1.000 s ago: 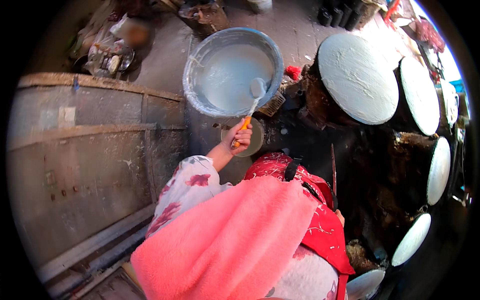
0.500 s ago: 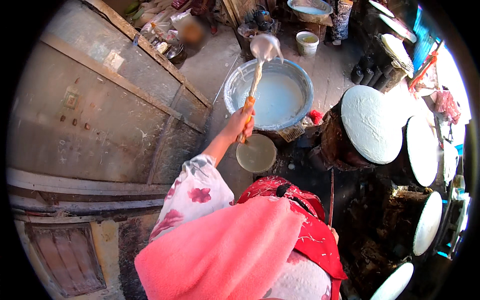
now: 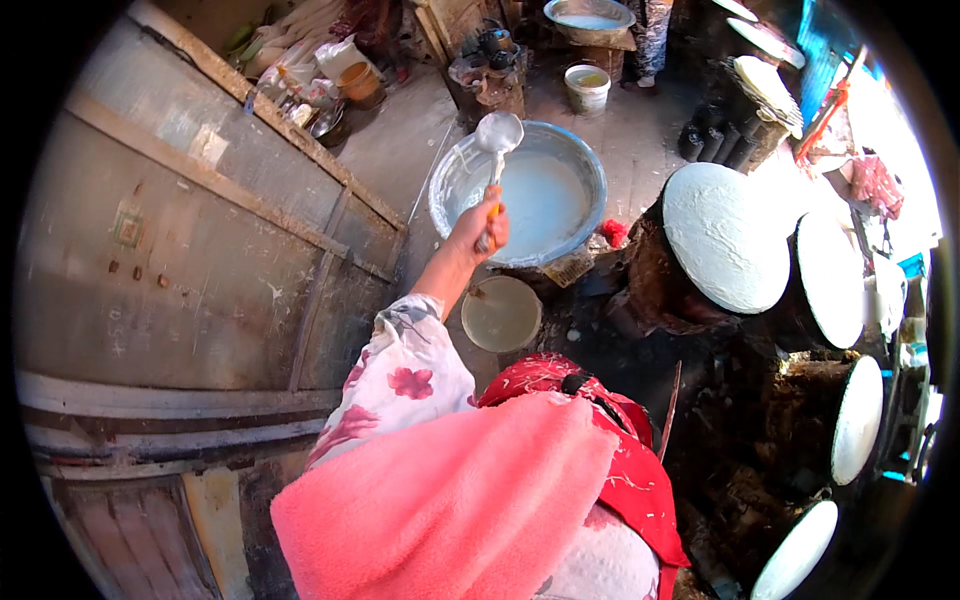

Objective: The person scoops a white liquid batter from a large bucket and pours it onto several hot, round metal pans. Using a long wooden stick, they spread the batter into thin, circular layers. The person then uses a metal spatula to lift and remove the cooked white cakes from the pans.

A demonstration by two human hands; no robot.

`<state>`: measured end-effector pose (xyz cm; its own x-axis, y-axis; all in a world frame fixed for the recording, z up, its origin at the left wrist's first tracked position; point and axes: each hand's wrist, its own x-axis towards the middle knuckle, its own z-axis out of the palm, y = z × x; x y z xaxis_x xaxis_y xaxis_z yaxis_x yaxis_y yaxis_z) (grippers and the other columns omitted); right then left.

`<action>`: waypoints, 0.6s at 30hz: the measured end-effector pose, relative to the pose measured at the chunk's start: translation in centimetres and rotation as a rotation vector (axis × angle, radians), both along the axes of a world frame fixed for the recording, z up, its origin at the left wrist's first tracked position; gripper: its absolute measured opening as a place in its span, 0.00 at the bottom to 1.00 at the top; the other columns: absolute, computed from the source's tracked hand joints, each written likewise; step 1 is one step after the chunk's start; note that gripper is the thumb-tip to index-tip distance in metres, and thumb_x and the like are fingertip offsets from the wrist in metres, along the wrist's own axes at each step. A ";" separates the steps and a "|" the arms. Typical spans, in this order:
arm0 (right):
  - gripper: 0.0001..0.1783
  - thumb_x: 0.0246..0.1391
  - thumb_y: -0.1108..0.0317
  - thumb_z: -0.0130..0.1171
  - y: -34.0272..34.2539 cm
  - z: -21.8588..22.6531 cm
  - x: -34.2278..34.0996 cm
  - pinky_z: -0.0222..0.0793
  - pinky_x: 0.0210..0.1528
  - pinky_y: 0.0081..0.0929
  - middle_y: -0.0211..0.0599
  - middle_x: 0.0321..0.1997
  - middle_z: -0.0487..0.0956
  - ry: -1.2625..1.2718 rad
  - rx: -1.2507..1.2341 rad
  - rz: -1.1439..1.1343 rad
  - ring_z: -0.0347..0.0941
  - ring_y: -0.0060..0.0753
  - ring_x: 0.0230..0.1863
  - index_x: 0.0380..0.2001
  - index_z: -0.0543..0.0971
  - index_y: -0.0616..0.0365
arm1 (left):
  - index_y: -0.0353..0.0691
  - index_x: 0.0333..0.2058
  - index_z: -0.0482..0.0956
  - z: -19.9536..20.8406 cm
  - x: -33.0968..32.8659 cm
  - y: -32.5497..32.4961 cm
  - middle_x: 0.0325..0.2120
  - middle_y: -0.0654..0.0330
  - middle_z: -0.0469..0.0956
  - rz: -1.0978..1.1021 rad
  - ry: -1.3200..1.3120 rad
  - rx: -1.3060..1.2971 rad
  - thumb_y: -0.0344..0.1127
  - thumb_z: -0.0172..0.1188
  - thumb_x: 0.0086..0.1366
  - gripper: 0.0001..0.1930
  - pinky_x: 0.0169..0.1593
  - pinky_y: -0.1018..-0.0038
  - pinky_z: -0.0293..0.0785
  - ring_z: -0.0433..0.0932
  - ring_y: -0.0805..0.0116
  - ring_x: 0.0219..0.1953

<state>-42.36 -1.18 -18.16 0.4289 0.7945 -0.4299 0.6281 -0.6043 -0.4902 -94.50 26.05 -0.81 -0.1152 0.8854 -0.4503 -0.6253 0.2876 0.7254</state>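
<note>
In my left hand [image 3: 478,232] I grip the orange handle of a ladle [image 3: 499,132], its fingers wrapped round it. The bowl of the ladle is coated in white liquid and is over the far-left part of a large blue-rimmed basin [image 3: 598,215]. Pale, milky batter [image 3: 545,205] lies in the basin. Below the hand stands a smaller round tub [image 3: 500,314] with cloudy liquid. A thin stick [image 3: 670,410] rises at the right of my red apron [image 3: 640,500]. My right hand does not show.
Several round griddles [image 3: 725,240] with white surfaces line the right side on dark stoves. A white bucket [image 3: 587,92] and another basin [image 3: 590,18] stand at the back. Wooden panelling [image 3: 190,270] fills the left. A pink towel [image 3: 450,500] hangs over my front.
The ladle has swung from a blurred, raised position beyond the basin's rim to nearer me, with less of its handle showing. My right hand, partly seen by the stick before, is out of sight.
</note>
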 end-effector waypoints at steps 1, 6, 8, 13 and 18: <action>0.28 0.57 0.45 0.47 -0.3 -0.1 -0.3 0.60 0.28 0.41 0.54 0.20 0.71 -0.009 0.006 -0.017 0.67 0.54 0.24 0.23 0.75 0.63 | 0.38 0.35 0.66 0.3 0.3 0.3 0.12 0.67 0.63 -0.013 0.317 -0.112 0.46 0.49 0.66 0.15 0.12 0.77 0.60 0.63 0.76 0.08; 0.29 0.57 0.45 0.46 -2.0 -3.2 -0.1 0.60 0.28 0.42 0.54 0.20 0.71 0.023 -0.002 -0.098 0.66 0.55 0.23 0.22 0.74 0.64 | 0.36 0.36 0.64 -2.1 1.6 1.3 0.13 0.65 0.65 -0.223 0.989 -0.036 0.45 0.52 0.64 0.16 0.13 0.75 0.62 0.65 0.73 0.09; 0.30 0.57 0.45 0.45 -2.3 -3.1 -0.6 0.60 0.27 0.42 0.53 0.19 0.70 0.057 0.018 -0.117 0.65 0.54 0.22 0.21 0.72 0.65 | 0.39 0.36 0.64 -0.2 3.3 2.8 0.14 0.68 0.62 -0.273 0.436 -0.089 0.46 0.50 0.66 0.15 0.13 0.78 0.59 0.62 0.77 0.09; 0.27 0.58 0.48 0.46 -4.5 -2.5 -2.0 0.60 0.26 0.40 0.47 0.16 0.69 0.025 0.096 -0.280 0.67 0.45 0.20 0.22 0.74 0.63 | 0.39 0.41 0.66 5.3 9.8 4.8 0.15 0.69 0.61 -0.588 -0.060 -0.089 0.47 0.47 0.68 0.16 0.14 0.84 0.58 0.59 0.83 0.10; 0.20 0.60 0.52 0.47 -5.4 2.8 -4.6 0.53 0.09 0.20 0.26 0.10 0.64 0.319 0.299 -0.741 0.57 0.18 0.08 0.26 0.75 0.58 | 0.38 0.48 0.64 8.8 21.9 6.1 0.17 0.66 0.63 -1.020 -0.031 -0.017 0.42 0.47 0.67 0.16 0.14 0.83 0.59 0.60 0.81 0.10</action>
